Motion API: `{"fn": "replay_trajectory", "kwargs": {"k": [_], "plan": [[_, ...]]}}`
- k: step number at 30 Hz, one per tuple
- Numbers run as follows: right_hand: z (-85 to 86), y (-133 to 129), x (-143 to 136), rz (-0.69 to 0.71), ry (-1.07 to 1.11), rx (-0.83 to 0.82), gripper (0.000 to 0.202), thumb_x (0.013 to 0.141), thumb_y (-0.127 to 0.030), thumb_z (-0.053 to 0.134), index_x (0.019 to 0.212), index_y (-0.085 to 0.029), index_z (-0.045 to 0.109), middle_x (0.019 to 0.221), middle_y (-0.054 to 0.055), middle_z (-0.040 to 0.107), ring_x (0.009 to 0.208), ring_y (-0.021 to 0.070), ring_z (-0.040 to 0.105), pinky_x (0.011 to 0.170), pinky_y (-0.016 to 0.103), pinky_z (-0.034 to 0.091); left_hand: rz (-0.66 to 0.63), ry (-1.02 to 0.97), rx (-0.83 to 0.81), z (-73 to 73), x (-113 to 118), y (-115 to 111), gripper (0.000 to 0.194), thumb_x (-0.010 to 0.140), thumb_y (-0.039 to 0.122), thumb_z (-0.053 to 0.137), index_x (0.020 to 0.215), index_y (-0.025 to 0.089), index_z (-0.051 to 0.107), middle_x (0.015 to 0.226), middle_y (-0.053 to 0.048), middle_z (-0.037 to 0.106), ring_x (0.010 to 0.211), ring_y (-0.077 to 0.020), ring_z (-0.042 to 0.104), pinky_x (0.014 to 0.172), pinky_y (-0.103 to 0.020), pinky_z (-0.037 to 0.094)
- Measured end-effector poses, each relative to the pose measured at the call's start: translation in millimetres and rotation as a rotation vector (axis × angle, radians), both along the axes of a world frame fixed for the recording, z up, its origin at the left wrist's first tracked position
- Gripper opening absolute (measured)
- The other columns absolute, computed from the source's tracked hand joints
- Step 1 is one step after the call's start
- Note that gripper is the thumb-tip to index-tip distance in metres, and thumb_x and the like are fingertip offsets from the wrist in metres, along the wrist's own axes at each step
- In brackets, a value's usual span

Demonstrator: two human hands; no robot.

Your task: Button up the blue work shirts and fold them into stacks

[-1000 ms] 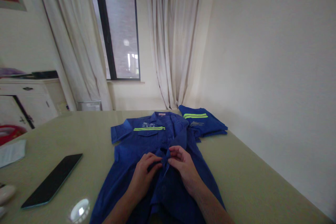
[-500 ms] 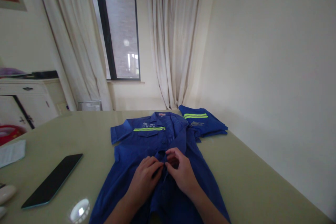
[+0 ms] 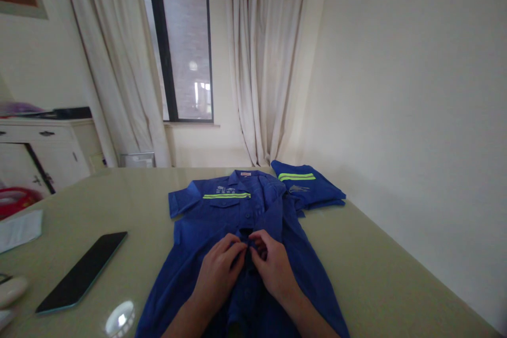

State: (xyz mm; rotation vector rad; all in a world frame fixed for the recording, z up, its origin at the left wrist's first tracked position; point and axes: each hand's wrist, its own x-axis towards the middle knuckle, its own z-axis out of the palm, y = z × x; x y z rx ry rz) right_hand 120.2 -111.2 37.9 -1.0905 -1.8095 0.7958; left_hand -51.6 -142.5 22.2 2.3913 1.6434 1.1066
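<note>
A blue short-sleeved shirt [image 3: 225,216] with a yellow-green stripe lies spread on the table, its collar toward the window. My left hand [image 3: 220,269] pinches the front edge of the shirt near the middle. Close beside it, my right hand [image 3: 274,264] has thumb and fingers closed on the same front placket. The fingertips of both hands nearly meet, and the bit of cloth between them is mostly hidden. One button shows above the hands.
Folded blue clothing [image 3: 311,187] with a yellow-green stripe lies behind the shirt at right, by the wall. On the table's [image 3: 146,200] left are a black tablet-like slab [image 3: 83,272], a paper [image 3: 19,229], a round shiny object [image 3: 120,318] and a white object [image 3: 11,290].
Both hands stay at the placket. My right hand's fingers have lowered slightly and curled closer to the cloth. The whole view has shifted a little.
</note>
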Motion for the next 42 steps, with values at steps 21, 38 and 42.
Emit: {"fn": "replay_trajectory", "kwargs": {"k": [21,38,42], "plan": [[-2.8,-3.3,-2.4,-0.091,-0.018,0.026,0.033,0.079,-0.013,0.064,0.110,-0.024,0.064,0.081,-0.001,0.068,0.073,0.0182,0.067,0.070,0.027,0.051,0.002,0.075,-0.087,0.1,3.0,-0.9,0.019,0.096,0.016,0.051,0.098,0.024,0.068,0.093,-0.002,0.072,0.086,-0.0200,0.067,0.082,-0.032,0.052],[3.9,-4.5,1.2,0.009,0.033,-0.024,0.023,0.092,-0.025,0.060,0.113,-0.023,0.070,0.081,0.001,0.073,0.072,0.0184,0.069,0.069,0.028,0.051,-0.045,-0.131,-0.148,-4.6,-0.7,1.5,0.018,0.099,0.023,0.050,0.100,0.025,0.067,0.098,-0.002,0.073,0.091,-0.0189,0.069,0.086,-0.030,0.054],[-3.1,2.3,3.1,0.095,0.191,-0.153,0.023,0.092,-0.033,0.057,0.107,-0.021,0.070,0.084,0.002,0.069,0.069,0.0173,0.067,0.060,0.026,0.052,-0.068,-0.214,-0.159,-3.4,-1.4,2.9,0.020,0.101,0.023,0.048,0.100,0.025,0.067,0.098,-0.003,0.073,0.092,-0.0189,0.070,0.086,-0.030,0.053]]}}
